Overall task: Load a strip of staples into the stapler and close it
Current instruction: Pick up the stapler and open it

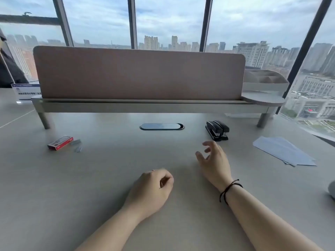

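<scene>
A black stapler [217,130] sits closed on the desk at the right of centre. My right hand [213,159] hovers just in front of it, fingers spread and curled, holding nothing. A red box of staples [60,142] lies far to the left, with two loose grey staple strips [75,142] [78,149] beside it. My left hand [154,187] rests on the desk near the middle, curled into a loose fist with nothing visible in it.
A raised shelf with a pink divider panel [139,75] spans the back of the desk [90,178]. An oval cable grommet [161,126] lies under it. Sheets of paper [284,151] lie at the right. A desk organiser [264,78] stands on the shelf's right end.
</scene>
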A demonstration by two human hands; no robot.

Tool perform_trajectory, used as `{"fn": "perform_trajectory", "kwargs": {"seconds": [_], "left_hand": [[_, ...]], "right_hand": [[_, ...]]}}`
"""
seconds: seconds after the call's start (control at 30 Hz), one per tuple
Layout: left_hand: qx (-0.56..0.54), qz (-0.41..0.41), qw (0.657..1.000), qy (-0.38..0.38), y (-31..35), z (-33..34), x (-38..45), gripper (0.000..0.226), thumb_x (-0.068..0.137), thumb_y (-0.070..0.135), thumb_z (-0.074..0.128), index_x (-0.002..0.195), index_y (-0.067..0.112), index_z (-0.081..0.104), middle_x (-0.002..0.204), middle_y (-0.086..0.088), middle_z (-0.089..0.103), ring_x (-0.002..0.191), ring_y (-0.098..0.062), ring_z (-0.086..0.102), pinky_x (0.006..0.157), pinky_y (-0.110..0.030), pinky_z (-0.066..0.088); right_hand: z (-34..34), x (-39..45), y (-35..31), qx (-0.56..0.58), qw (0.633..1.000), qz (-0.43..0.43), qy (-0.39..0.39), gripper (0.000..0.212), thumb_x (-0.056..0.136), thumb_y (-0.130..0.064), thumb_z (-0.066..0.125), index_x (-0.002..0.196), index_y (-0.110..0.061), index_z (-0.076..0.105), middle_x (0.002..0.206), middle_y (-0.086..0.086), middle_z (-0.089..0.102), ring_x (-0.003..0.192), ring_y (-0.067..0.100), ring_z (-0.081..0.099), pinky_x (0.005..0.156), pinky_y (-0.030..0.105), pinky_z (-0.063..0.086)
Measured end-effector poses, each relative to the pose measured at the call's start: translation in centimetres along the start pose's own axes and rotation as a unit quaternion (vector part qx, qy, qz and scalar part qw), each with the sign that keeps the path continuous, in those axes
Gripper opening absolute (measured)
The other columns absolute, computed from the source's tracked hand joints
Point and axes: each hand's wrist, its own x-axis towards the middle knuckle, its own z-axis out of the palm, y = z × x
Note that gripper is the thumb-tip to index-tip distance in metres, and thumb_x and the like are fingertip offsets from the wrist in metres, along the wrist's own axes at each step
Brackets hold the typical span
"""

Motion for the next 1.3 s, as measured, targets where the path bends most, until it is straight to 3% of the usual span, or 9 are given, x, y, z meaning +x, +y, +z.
{"fn": "perform_trajectory", "kwargs": {"seconds": [0.17,0.3,0.57,0.77,0.8,0.9,1.07,1.2,1.3], "left_hand": [[-0.057,-0.023,0.998,0.024,-1.5,0.1,1.7,0.013,0.088,0.037,0.063,0.078,0.029,0.068,0.066,0.008,0.07,0.062,-0.008,0.063,0.066,-0.032,0.054],[-0.076,-0.037,0.995,0.048,-1.9,0.3,2.4,0.016,0.088,0.031,0.065,0.074,0.026,0.07,0.064,0.006,0.07,0.056,-0.006,0.059,0.058,-0.027,0.048],[-0.095,-0.035,0.993,0.059,-2.2,0.5,2.6,0.013,0.087,0.033,0.066,0.074,0.029,0.068,0.065,0.008,0.07,0.056,-0.008,0.06,0.057,-0.027,0.048],[-0.116,-0.018,0.991,0.063,-2.0,0.2,2.3,0.01,0.088,0.033,0.067,0.079,0.029,0.069,0.064,0.004,0.069,0.059,-0.008,0.061,0.06,-0.027,0.048],[-0.141,-0.017,0.988,0.064,-1.9,0.0,2.3,0.006,0.088,0.037,0.068,0.085,0.031,0.069,0.066,0.004,0.068,0.06,-0.007,0.06,0.061,-0.027,0.049],[-0.244,-0.029,0.967,0.06,-1.4,-0.6,1.9,0.027,0.083,0.051,0.063,0.107,0.04,0.062,0.083,0.005,0.067,0.07,-0.009,0.063,0.07,-0.028,0.05],[-0.279,-0.028,0.955,0.096,-0.5,-1.7,0.8,0.037,0.088,0.046,0.059,0.123,0.04,0.051,0.109,0.01,0.063,0.096,-0.004,0.06,0.082,-0.028,0.047],[-0.197,-0.004,0.967,0.158,-0.3,-2.9,-1.3,0.051,0.086,0.045,0.056,0.134,0.033,0.043,0.124,0.011,0.05,0.119,-0.01,0.043,0.1,-0.036,0.043],[-0.068,0.086,0.993,0.047,0.2,-4.4,-3.4,0.044,0.084,0.046,0.056,0.127,0.036,0.054,0.12,0.02,0.053,0.114,0.0,0.042,0.107,-0.034,0.036]], "right_hand": [[-0.3,6.0,1.7,-0.016,0.994,0.074,0.072,0.047,0.09,-0.036,0.062,0.13,-0.017,0.046,0.123,0.01,0.06,0.111,0.033,0.059,0.085,0.042,0.047],[0.2,9.2,2.2,-0.041,0.988,0.121,0.082,0.048,0.092,-0.039,0.06,0.13,-0.013,0.047,0.131,0.014,0.057,0.116,0.038,0.058,0.089,0.044,0.047],[1.3,11.5,2.8,-0.055,0.979,0.154,0.125,0.034,0.092,-0.034,0.062,0.117,-0.012,0.055,0.125,0.014,0.062,0.112,0.038,0.06,0.088,0.043,0.047],[0.5,9.1,1.9,0.016,0.983,0.13,0.132,0.035,0.091,-0.027,0.065,0.119,-0.008,0.057,0.12,0.013,0.066,0.114,0.036,0.06,0.092,0.04,0.047],[0.5,8.0,1.6,0.043,0.982,0.136,0.124,0.035,0.089,-0.028,0.067,0.117,-0.009,0.058,0.114,0.01,0.068,0.11,0.035,0.062,0.093,0.042,0.05],[0.4,4.0,0.3,0.137,0.978,0.137,0.08,0.026,0.084,-0.034,0.071,0.103,-0.022,0.058,0.091,-0.006,0.064,0.091,0.031,0.069,0.08,0.051,0.06],[-0.6,-3.7,-4.3,0.172,0.981,0.083,-0.018,0.021,0.087,-0.025,0.072,0.104,-0.019,0.061,0.088,0.004,0.068,0.065,0.024,0.068,0.063,0.038,0.059],[-1.9,-9.0,-6.8,0.168,0.981,0.013,-0.099,0.018,0.087,-0.021,0.071,0.101,-0.024,0.062,0.089,-0.003,0.071,0.07,0.017,0.07,0.068,0.044,0.061],[-2.8,-12.4,-7.5,0.162,0.972,-0.03,-0.167,0.019,0.087,-0.018,0.073,0.099,-0.029,0.063,0.089,-0.006,0.07,0.073,0.014,0.068,0.065,0.037,0.06]]}}
